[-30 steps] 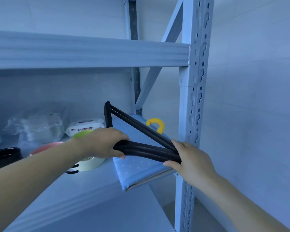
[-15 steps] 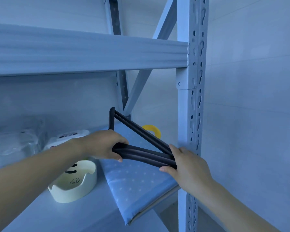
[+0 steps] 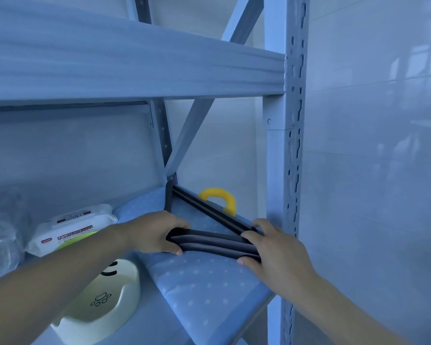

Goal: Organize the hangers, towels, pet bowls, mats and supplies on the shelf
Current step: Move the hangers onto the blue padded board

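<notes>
Black plastic hangers (image 3: 209,241), bundled, are lying low over the blue dotted mat (image 3: 204,282) at the shelf (image 3: 135,68) right end. Left hand (image 3: 152,232) and right hand (image 3: 271,252) are gripping them, fingers curled tight around bars. Best setting flat, stacked evenly, clear of the yellow handle (image 3: 219,196).

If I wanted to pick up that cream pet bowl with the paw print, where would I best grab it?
Probably by the near rim of the cream pet bowl, coming from the front and above. It sits upright at the shelf's front, open side up, so the rim is exposed there. The wipes pack crowds it from behind, the dotted blue mat lies close on its right, and the left arm crosses above it.
</notes>
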`<state>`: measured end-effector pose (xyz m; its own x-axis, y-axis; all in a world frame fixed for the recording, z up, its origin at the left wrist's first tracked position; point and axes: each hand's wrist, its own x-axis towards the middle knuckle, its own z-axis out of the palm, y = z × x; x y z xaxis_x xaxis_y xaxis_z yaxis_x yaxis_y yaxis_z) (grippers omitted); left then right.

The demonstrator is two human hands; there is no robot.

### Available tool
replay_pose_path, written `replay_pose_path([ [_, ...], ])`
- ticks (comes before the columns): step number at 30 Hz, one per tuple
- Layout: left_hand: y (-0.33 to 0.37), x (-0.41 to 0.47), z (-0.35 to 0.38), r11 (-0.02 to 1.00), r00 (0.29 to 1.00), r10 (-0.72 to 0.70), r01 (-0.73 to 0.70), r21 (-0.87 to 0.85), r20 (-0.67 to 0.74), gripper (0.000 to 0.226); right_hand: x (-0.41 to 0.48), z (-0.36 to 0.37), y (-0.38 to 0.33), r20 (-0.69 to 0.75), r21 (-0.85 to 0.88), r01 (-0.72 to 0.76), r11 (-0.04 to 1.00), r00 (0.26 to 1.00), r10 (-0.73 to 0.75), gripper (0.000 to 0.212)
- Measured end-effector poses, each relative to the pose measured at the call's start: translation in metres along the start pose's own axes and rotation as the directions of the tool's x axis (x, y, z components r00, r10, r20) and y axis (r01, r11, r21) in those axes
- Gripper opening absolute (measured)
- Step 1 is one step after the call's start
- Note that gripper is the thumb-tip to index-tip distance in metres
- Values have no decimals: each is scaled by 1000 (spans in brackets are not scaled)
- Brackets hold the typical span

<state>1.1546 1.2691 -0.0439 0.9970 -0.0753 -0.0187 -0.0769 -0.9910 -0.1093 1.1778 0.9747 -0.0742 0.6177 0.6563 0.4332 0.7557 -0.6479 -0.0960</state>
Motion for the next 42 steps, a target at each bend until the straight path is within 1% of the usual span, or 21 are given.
replay_pose_path([
  [3,0,-1,2,999,1000,21,-22,-32,-14,44,0,1,-2,-43,-11,-11,1000,999,11,46],
  [6,0,-4,7,997,1000,11,-12,-70,-17,43,0,4,-2,-51,-34,-12,999,999,10,43],
  [9,6,-8,8,991,1000,-1,-3,-135,-30,51,4,0,-5,-94,-43,47,998,994,-50,40],
  [10,9,-11,6,986,999,7,-14,-167,-41,54,7,-1,-6,-79,-29,83,996,993,-85,41],
  [12,18,-16,1,977,997,41,-53,-206,-66,57,15,-3,-9,2,28,126,992,992,-126,42],
  [13,21,-18,-2,975,996,57,-72,-209,-74,55,20,-5,-11,18,33,146,989,989,-146,39],
  [15,24,-20,-6,973,994,84,-98,-207,-75,45,28,-5,-15,22,28,173,985,985,-173,33],
  [18,24,-23,-7,975,994,90,-100,-197,-55,31,34,1,-21,75,11,184,983,980,-184,28],
  [20,22,-23,-7,976,994,92,-103,-190,-61,28,36,6,-21,71,15,191,981,979,-192,25],
  [24,22,-24,-5,969,990,102,-121,-215,-94,25,35,10,-20,49,80,184,980,981,-189,26],
  [29,20,-24,0,970,990,89,-110,-215,-105,28,33,12,-19,52,136,168,976,983,-177,29],
  [34,16,-21,1,977,993,82,-98,-188,-87,29,36,14,-20,49,144,170,975,983,-179,27],
  [37,11,-19,2,975,993,69,-88,-202,-97,31,41,15,-21,52,159,167,973,983,-177,25],
  [40,9,-22,1,971,991,53,-80,-226,-125,38,44,16,-21,47,172,169,971,983,-179,27],
  [42,3,-31,0,957,984,15,-65,-283,-178,44,44,17,-20,49,182,165,969,983,-176,32],
])
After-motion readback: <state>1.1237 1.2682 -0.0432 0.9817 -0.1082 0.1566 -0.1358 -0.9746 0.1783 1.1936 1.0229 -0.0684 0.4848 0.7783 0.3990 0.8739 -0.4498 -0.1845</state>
